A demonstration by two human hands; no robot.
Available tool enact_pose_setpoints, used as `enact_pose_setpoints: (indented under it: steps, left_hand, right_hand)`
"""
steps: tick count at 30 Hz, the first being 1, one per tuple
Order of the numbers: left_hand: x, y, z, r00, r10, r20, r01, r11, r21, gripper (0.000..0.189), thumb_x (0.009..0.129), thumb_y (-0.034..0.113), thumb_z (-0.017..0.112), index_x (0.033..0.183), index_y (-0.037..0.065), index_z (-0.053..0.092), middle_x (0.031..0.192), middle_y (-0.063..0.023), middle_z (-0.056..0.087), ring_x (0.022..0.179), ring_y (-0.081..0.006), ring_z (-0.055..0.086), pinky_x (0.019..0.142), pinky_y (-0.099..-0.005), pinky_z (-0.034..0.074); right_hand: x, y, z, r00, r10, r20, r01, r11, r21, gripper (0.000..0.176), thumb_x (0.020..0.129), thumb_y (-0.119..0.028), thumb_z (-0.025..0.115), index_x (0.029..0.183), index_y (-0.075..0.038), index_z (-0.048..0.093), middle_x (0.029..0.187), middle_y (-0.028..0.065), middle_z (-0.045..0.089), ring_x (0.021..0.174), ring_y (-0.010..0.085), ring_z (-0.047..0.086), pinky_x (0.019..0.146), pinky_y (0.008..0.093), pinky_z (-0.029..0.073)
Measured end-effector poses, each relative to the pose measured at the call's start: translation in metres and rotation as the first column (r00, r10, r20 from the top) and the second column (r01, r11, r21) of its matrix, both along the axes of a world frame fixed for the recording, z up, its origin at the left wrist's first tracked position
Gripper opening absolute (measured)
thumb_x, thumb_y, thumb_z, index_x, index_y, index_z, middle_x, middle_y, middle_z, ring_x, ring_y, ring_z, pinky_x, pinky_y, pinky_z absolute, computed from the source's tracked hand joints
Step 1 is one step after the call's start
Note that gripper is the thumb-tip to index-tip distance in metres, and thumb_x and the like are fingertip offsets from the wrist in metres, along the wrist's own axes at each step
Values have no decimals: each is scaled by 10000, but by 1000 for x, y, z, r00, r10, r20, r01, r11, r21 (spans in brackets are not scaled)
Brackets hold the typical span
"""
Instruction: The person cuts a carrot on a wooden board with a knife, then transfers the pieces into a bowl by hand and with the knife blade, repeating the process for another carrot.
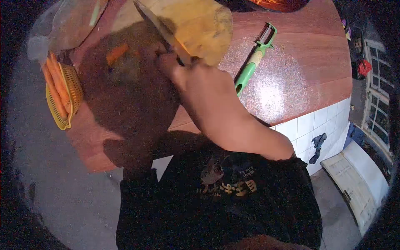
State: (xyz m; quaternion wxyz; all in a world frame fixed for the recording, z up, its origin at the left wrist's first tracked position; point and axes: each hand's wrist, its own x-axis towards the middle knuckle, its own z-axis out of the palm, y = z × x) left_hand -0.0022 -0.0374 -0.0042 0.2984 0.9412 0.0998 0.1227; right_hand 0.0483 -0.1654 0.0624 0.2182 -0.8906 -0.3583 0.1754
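My right hand (189, 73) is closed around the handle of a knife (160, 29), whose blade slants up and left over the round wooden board (208, 25). Below the blade, an orange carrot piece (117, 54) rests on the shadowed part of the board. My left forearm (139, 160) reaches up into deep shadow, and the fingers of my left hand cannot be made out there. To the right of my right hand, a green peeler (248, 68) lies on the reddish table (308, 54).
A yellow basket (75, 89) holding carrots stands at the table's left edge. At the top left is a transparent sheet or bag (62, 25). A pan (279, 4) with orange contents sits at the top right. White tiles (304, 131) face the table's near side.
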Motion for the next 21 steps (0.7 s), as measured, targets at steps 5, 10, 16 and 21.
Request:
enact_pose_setpoints:
  steps: [5,10,16,21]
  left_hand:
    - [5,7,0,1000,6,-7,-6,999,39,186,885,79,659,1032,59,547,903,-108,538,859,-279,560,794,-381,474]
    - [2,-3,0,999,6,-41,-3,998,70,188,886,87,659,1037,60,550,911,-107,544,864,-278,564,796,-381,476]
    - [-18,-1,8,998,16,-68,-9,994,109,192,887,96,659,1043,61,553,920,-105,551,869,-276,570,799,-382,479]
    - [-17,18,5,996,26,-80,-15,990,141,195,888,103,660,1048,62,555,928,-104,557,874,-275,575,802,-382,481]
  right_hand:
    - [-2,-3,10,1000,-9,-2,9,998,66,386,860,-21,580,1240,-42,516,840,247,675,773,426,700,618,490,583]
    - [4,-3,13,996,67,-56,-64,997,50,322,850,-23,590,1171,-33,567,831,230,682,784,421,702,637,475,588]
    - [3,8,10,994,85,64,-76,989,-124,670,593,-224,914,1166,-40,620,827,113,716,806,289,741,652,363,597]
    - [8,4,8,995,94,-30,-95,995,-31,350,848,-28,587,1198,-21,571,776,217,682,730,407,704,614,472,589]
